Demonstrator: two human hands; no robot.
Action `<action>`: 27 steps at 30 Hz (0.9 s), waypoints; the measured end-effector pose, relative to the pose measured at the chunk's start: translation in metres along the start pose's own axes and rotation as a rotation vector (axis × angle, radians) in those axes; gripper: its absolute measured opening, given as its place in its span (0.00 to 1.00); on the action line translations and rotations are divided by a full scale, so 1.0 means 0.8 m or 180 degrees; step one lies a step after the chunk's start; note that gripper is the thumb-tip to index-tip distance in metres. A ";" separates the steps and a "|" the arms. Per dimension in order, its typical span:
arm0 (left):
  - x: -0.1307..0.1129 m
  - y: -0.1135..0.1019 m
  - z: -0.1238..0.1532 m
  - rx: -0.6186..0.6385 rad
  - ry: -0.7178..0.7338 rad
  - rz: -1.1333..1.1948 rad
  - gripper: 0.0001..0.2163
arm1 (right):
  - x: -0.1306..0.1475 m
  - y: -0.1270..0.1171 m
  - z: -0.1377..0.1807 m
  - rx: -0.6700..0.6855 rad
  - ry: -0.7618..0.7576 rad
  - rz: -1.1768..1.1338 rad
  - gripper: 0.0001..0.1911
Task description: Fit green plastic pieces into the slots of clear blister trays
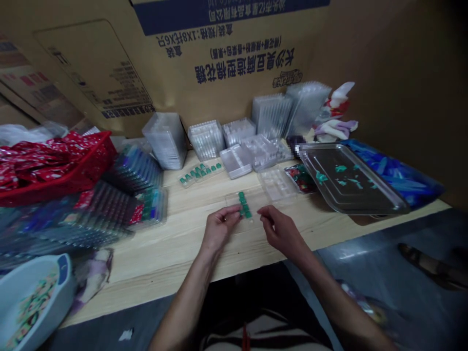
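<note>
A clear plastic compartment tray lies on the wooden table in front of me, with several small green pieces set in its cells. My left hand pinches the tray's near edge beside the green pieces, fingers closed on it. My right hand hovers just right of the tray with fingertips pressed together; whether anything is in them is too small to make out.
A metal tray with green scraps sits at the right. Stacks of clear trays line the cardboard wall. A filled clear tray and empty ones lie behind. A red basket, piled packs and a blue bowl are left.
</note>
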State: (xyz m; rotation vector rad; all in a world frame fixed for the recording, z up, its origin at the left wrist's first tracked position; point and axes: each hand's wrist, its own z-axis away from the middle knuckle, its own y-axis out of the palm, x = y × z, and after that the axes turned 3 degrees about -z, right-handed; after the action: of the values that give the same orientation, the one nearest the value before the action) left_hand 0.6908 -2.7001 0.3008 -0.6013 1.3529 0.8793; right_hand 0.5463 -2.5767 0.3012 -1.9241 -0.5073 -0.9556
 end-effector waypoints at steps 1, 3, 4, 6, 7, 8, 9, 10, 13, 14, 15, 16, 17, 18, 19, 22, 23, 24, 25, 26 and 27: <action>0.005 -0.005 -0.004 -0.0063 0.0171 -0.0266 0.12 | -0.004 0.000 0.007 0.0063 -0.0052 0.0188 0.11; 0.015 -0.011 -0.009 -0.0080 0.0535 -0.0864 0.09 | -0.011 0.003 0.020 0.0279 -0.0120 0.0498 0.13; 0.020 -0.011 -0.010 -0.0036 0.0726 -0.1154 0.08 | -0.014 0.005 0.027 0.0393 -0.0116 0.0595 0.15; 0.028 -0.005 -0.011 0.0131 0.1106 -0.1670 0.06 | -0.017 0.010 0.036 0.0547 -0.0064 0.0721 0.17; 0.031 0.000 -0.011 0.0240 0.1288 -0.1882 0.06 | -0.016 0.012 0.039 0.0589 -0.0036 0.0761 0.17; 0.033 0.005 -0.012 0.0352 0.1445 -0.2047 0.07 | -0.015 0.013 0.040 0.0615 -0.0009 0.0788 0.18; 0.034 0.009 -0.013 0.0459 0.1569 -0.2159 0.08 | -0.013 0.015 0.040 0.0632 0.0014 0.0808 0.18; 0.035 0.013 -0.014 0.0552 0.1656 -0.2227 0.08 | -0.011 0.015 0.040 0.0644 0.0032 0.0822 0.18; 0.035 0.018 -0.016 0.0793 0.1760 -0.2316 0.10 | -0.005 0.014 0.036 0.0673 0.0029 0.0853 0.17; 0.036 0.018 -0.016 0.0839 0.1746 -0.2329 0.10 | -0.004 0.013 0.035 0.0673 0.0020 0.0867 0.17; 0.036 0.017 -0.016 0.0828 0.1703 -0.2312 0.10 | -0.004 0.013 0.035 0.0667 0.0017 0.0881 0.17; 0.038 0.015 -0.015 0.0743 0.1633 -0.2249 0.10 | -0.004 0.013 0.034 0.0657 0.0013 0.0887 0.17; 0.039 0.014 -0.014 0.0611 0.1549 -0.2149 0.08 | -0.004 0.013 0.035 0.0642 0.0012 0.0884 0.17; 0.041 0.013 -0.013 0.0469 0.1461 -0.2038 0.07 | -0.005 0.013 0.035 0.0628 0.0007 0.0870 0.17; 0.043 0.012 -0.012 0.0365 0.1392 -0.1947 0.06 | -0.006 0.013 0.035 0.0623 0.0000 0.0848 0.17; 0.048 0.010 -0.011 0.0438 0.1430 -0.1981 0.06 | -0.008 0.015 0.035 0.0663 0.0007 0.0790 0.17; 0.049 0.009 -0.012 0.0519 0.1504 -0.2074 0.06 | -0.008 0.015 0.034 0.0684 0.0034 0.0787 0.17; 0.050 0.009 -0.012 0.0582 0.1588 -0.2179 0.07 | -0.008 0.015 0.033 0.0707 0.0062 0.0785 0.17; 0.051 0.008 -0.013 0.0636 0.1665 -0.2292 0.08 | -0.007 0.015 0.032 0.0728 0.0096 0.0788 0.17; 0.052 0.008 -0.013 0.0670 0.1732 -0.2407 0.09 | -0.005 0.015 0.030 0.0759 0.0122 0.0793 0.17; 0.053 0.007 -0.013 0.0688 0.1800 -0.2526 0.10 | -0.003 0.014 0.029 0.0792 0.0144 0.0801 0.17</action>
State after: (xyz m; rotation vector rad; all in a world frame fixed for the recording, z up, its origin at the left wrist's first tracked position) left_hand 0.6800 -2.6973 0.2580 -1.1586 1.4910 -0.0966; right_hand 0.5622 -2.5623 0.2868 -1.6912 -0.3306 -0.7352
